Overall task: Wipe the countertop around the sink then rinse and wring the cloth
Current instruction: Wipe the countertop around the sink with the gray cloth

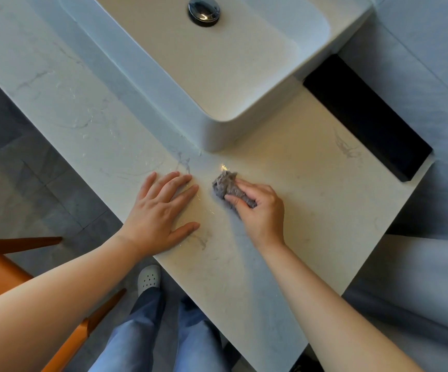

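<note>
A crumpled grey cloth [225,187] lies pressed on the pale marble countertop [298,200], just in front of the near corner of the white vessel sink [217,76]. My right hand [260,210] grips the cloth, fingers curled over it. My left hand [161,208] rests flat on the countertop to the left of the cloth, fingers spread and holding nothing. Wet streaks show on the counter to the left of the sink. The sink's chrome drain plug [204,10] sits at the top of the frame.
A black rectangular block [367,124] lies along the counter's far edge, right of the sink. An orange chair [0,275] stands at the lower left by the counter's front edge. My legs and a white shoe [149,277] are below on the grey tile floor.
</note>
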Motion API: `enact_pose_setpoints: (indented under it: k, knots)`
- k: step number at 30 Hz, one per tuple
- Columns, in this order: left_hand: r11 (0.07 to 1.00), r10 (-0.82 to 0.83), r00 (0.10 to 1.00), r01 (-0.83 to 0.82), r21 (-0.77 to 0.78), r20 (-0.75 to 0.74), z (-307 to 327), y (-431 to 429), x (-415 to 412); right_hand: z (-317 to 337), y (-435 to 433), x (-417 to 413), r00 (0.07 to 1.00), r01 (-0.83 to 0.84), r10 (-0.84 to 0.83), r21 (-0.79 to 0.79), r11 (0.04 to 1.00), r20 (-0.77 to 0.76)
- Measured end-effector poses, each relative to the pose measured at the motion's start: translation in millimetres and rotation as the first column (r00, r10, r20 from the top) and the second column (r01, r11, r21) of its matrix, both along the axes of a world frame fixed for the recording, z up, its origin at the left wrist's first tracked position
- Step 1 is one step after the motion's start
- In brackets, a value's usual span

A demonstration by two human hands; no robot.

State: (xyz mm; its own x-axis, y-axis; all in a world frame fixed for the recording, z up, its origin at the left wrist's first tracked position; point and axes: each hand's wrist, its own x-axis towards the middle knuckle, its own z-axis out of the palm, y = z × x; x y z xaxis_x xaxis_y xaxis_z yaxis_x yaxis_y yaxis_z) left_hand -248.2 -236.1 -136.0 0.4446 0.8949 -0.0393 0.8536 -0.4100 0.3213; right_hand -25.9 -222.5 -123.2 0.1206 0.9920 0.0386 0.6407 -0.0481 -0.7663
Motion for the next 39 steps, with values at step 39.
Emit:
enact_pose_setpoints:
  k: [39]
  knots:
    - [0.999,-0.029,0.999,0.029,-0.045,0.016,12.5,-35.6,-49.5,39.6,-6.9,16.9,0.952,0.242,-0.237,0.003,0.970,-0.192]
